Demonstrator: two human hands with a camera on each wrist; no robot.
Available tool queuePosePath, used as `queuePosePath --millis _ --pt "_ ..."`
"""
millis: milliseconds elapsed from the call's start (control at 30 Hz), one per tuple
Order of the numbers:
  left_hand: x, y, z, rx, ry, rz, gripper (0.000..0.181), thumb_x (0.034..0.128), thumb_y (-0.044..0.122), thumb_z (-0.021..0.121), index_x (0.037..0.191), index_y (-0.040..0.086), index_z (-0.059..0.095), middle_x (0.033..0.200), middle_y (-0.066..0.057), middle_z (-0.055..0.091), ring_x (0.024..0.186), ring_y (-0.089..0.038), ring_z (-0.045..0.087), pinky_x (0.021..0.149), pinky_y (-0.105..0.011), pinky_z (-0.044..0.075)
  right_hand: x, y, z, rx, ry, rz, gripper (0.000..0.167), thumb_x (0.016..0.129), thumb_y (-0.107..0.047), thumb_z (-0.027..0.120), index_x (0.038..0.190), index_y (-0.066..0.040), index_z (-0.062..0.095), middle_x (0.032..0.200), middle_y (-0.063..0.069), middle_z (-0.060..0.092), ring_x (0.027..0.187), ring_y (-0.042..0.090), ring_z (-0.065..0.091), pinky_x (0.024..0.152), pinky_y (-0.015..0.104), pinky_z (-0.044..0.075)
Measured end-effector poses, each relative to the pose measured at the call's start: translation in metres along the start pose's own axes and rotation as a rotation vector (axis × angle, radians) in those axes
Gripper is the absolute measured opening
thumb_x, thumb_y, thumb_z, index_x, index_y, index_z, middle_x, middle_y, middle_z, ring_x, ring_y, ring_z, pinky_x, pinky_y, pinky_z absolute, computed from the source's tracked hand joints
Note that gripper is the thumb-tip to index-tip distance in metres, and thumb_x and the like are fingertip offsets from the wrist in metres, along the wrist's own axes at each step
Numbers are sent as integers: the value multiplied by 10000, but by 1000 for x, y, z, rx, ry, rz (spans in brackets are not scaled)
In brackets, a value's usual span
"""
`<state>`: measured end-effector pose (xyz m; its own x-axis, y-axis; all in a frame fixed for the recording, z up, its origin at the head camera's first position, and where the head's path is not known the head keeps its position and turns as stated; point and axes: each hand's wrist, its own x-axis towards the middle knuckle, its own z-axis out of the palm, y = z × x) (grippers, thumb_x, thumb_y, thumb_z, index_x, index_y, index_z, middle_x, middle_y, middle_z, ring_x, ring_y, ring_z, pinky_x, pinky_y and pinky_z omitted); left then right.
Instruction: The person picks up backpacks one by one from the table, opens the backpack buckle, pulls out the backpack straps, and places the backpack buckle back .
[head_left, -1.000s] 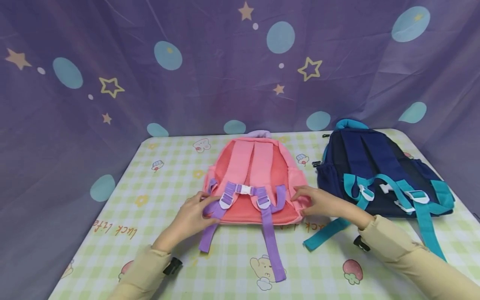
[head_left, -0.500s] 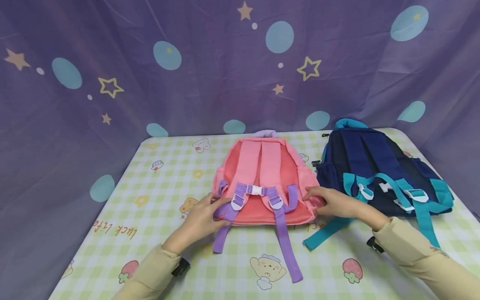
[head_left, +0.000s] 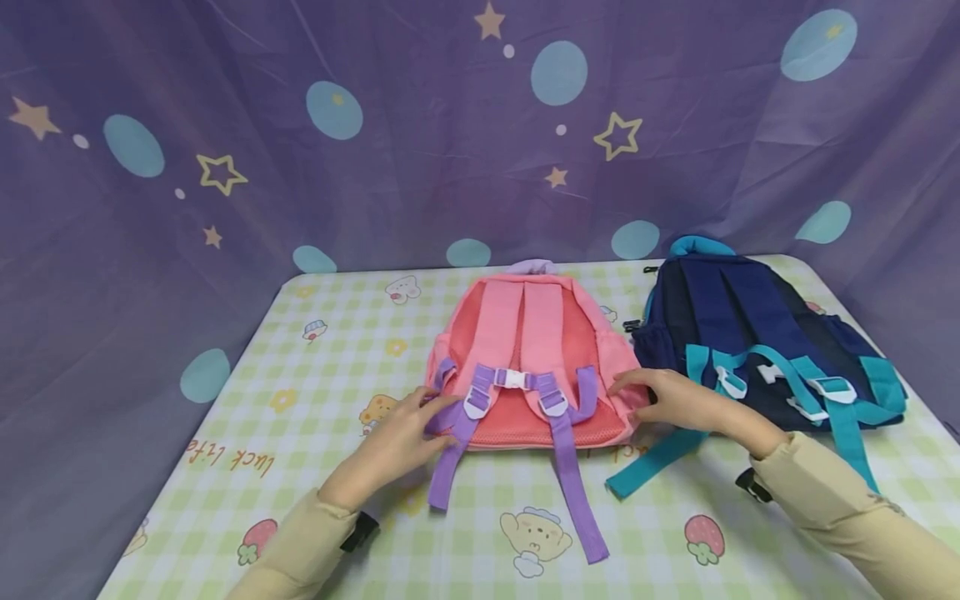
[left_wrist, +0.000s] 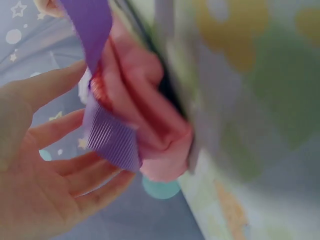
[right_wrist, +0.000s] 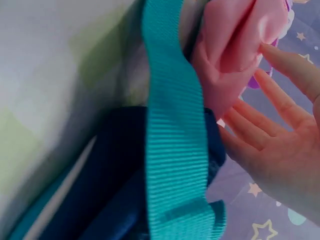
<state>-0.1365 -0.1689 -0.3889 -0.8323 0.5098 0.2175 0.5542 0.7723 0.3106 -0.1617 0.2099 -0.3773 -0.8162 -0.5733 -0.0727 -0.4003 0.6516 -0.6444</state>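
A pink backpack (head_left: 542, 321) lies in the middle of the table in the head view, its back panel up and its top at the far side. Purple webbing straps (head_left: 567, 483) trail toward the near edge, and a white chest buckle (head_left: 514, 379) joins them. My left hand (head_left: 397, 437) touches the lower left side of the pack; in the left wrist view its fairly straight fingers lie against purple webbing (left_wrist: 111, 135). On the lower right side, my right hand (head_left: 686, 404) touches the pink fabric (right_wrist: 222, 65) with extended fingers. Some fingertips are hidden.
A navy backpack (head_left: 731, 308) lies close on the right, with teal straps (head_left: 660, 467) spread around it. One teal strap runs beneath my right forearm. A checked cloth (head_left: 315, 467) covers the table, and a purple starry curtain (head_left: 420, 183) hangs behind.
Between my two hands, the pink backpack has slid right, closer to the navy one. Over the last half second it has stayed nearly still.
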Motion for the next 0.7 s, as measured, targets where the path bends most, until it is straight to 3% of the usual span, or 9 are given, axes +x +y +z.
queuePosePath --millis 167,267,467,700 --pt "2 3 -14 78 74 42 461 731 239 806 1131 58 664 1052 -120 635 914 -309 642 779 -487 503 1 -10 -8 15 14 17 322 857 -78 667 1156 29 611 1113 187 633 976 320 589 797 438 533" --pt "5 4 -21 61 93 54 427 746 221 797 1111 40 671 1044 -111 645 931 -307 637 814 -471 507 2 -17 -12 15 45 13 308 874 -90 651 1156 26 610 1117 191 636 1008 352 603 785 429 545" --pt "19 13 -28 -6 67 96 357 801 187 750 1113 35 669 1100 -128 646 1019 -306 617 886 -448 495 10 -26 -9 11 104 -62 286 888 -84 635 1159 10 626 1126 156 645 1024 333 602 832 463 523" --pt "39 23 -22 5 17 169 321 834 189 720 1103 23 663 1061 -96 643 921 -215 608 817 -375 512 28 -36 3 54 76 -97 321 875 -76 642 1176 32 610 1134 164 642 1080 338 581 911 507 475"
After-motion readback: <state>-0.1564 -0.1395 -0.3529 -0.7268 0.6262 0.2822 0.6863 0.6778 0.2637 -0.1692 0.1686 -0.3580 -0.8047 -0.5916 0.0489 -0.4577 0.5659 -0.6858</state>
